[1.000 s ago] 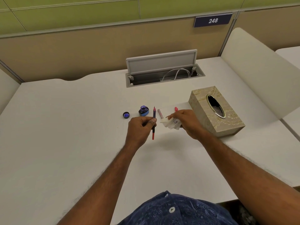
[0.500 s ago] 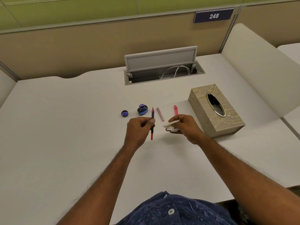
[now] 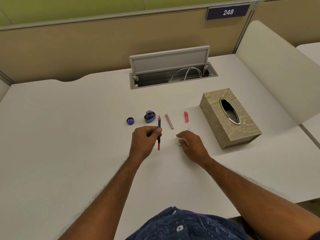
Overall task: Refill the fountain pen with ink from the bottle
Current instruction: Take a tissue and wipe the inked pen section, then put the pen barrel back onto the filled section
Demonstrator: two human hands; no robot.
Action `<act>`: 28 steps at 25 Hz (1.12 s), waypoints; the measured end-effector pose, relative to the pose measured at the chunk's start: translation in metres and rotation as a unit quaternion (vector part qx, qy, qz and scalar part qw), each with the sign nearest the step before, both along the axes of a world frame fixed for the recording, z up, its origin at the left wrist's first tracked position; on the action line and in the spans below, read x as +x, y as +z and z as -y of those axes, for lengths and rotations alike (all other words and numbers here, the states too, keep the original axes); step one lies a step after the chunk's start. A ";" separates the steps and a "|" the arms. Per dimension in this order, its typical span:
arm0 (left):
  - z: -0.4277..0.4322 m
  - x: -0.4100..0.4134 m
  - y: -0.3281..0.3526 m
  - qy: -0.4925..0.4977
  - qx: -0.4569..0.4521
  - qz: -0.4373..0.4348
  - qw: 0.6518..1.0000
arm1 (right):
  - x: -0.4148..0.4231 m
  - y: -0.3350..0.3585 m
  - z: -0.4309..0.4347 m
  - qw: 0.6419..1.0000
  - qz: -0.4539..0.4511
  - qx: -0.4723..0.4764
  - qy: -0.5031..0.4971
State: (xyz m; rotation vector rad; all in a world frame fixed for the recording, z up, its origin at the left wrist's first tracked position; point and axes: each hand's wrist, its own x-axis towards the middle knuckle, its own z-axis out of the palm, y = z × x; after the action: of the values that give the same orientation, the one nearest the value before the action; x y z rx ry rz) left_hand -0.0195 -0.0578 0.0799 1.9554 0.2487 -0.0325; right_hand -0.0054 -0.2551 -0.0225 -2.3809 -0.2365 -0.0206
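White bench (image 3: 69,135) carries everything: the left hand (image 3: 144,141) pinches the pen (image 3: 159,134), long axis pointing away, tip toward the open ink bottle (image 3: 149,116) just beyond and slightly left. It is the nearer hand; the right hand (image 3: 190,144) is closed over a crumpled tissue (image 3: 178,142).

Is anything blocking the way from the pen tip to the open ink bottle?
Nothing visible does. The left hand holds the pen section with its nib pointing away, just right of the uncapped ink bottle. The bottle cap lies to the bottle's left, out of the way.
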 end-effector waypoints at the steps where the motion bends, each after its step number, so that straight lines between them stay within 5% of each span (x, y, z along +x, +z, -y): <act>1: 0.000 0.001 0.000 0.002 0.001 0.000 1.000 | 0.000 -0.006 0.002 1.000 0.022 -0.017 0.009; 6: -0.002 0.010 -0.001 0.006 -0.015 0.009 1.000 | 0.001 -0.014 0.010 0.989 0.072 -0.120 0.043; 11: -0.005 0.019 -0.003 0.008 -0.032 0.027 0.999 | 0.010 0.008 0.012 0.991 0.032 -0.126 0.033; 16: -0.010 0.027 -0.006 0.021 -0.035 0.034 0.999 | 0.034 0.034 0.003 0.991 0.091 -0.095 -0.029; 23: -0.017 0.035 -0.004 0.035 -0.048 0.035 0.998 | 0.084 0.032 -0.030 0.972 -0.122 -0.189 -0.062; 28: -0.020 0.040 0.000 0.039 -0.052 0.036 0.997 | 0.094 0.026 -0.042 0.962 -0.145 -0.220 -0.068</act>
State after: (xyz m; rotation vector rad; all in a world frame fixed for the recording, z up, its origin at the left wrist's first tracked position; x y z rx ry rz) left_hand 0.0210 -0.0375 0.0799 1.8387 0.2710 0.0742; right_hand 0.0888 -0.2131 0.0032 -2.7962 0.0725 0.3472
